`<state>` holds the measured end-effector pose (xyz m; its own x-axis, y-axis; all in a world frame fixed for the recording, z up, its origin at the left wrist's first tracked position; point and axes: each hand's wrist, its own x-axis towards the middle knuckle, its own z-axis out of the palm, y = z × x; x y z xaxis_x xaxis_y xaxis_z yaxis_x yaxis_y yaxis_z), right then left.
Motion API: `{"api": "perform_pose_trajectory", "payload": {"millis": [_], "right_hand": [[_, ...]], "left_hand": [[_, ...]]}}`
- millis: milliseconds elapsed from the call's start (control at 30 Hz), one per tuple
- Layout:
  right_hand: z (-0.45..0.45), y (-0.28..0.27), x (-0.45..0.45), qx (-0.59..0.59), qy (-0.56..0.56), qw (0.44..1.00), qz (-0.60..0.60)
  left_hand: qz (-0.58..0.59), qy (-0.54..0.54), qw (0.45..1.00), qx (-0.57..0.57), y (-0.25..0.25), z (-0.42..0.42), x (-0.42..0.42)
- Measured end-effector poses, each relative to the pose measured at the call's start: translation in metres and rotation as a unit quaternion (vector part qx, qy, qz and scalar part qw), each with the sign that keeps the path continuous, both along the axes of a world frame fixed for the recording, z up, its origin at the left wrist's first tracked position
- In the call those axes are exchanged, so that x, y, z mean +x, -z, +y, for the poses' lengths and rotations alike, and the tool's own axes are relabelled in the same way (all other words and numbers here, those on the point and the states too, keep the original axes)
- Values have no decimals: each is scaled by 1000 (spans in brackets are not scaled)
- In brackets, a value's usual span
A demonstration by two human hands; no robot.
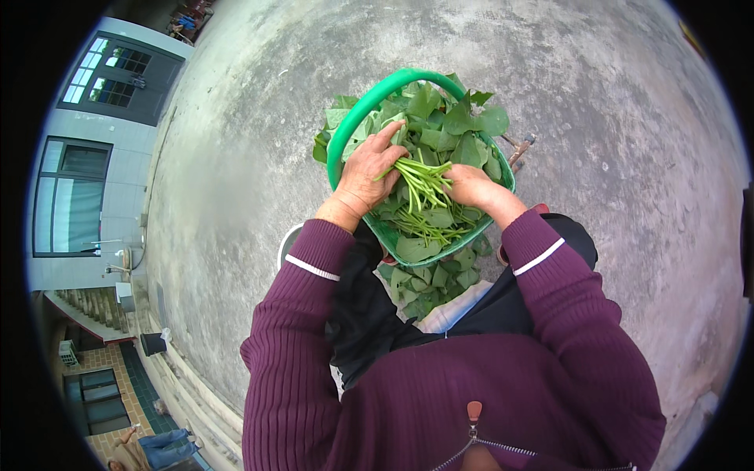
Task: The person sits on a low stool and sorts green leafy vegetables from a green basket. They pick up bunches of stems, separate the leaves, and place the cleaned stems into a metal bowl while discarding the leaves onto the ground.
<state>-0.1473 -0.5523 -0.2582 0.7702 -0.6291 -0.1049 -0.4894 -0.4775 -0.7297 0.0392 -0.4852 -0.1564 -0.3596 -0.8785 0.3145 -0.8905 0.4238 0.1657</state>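
Observation:
Between my knees is a green plastic basket (384, 240) with a thick, arched green handle (347, 136). It is heaped with broad green leaves (468, 147) on long stems. My left hand (371, 171) reaches in beside the handle and grips a bunch of bright green stems (419, 176) under the thumb, its index finger stretched over the leaves. At the other side of the bunch, my right hand (473, 185) has its fingers curled around the stem ends; its fingertips are partly hidden. More cut stems (427, 226) lie at the near end of the basket.
Loose leaves (436, 281) are piled below the basket, between my legs. A white rim, perhaps a bucket (287, 247), shows beside my left leg. A brown stick-like piece (521, 148) juts out right of the basket. Far left, a person (156, 448) is near a black bucket (153, 343).

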Motion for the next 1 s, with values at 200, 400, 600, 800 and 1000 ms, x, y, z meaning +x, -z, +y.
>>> {"api": "perform_pose_trajectory", "payload": {"millis": [200, 400, 600, 800, 1000], "right_hand": [[6, 4, 2, -37, 14, 987, -153], [-5, -23, -1, 412, 42, 831, -370], [-4, -1, 13, 214, 108, 885, -398], [-12, 7, 7, 397, 263, 813, -335], [-1, 20, 8, 450, 284, 751, -390]], "left_hand": [[-23, -73, 997, 3, -1, -5, -11], [-26, -110, 992, 58, 13, -16, -16], [31, -78, 982, 168, 19, -21, -19], [112, -187, 973, 82, 6, -19, -10], [59, 40, 996, -58, -16, -10, -31]]}}
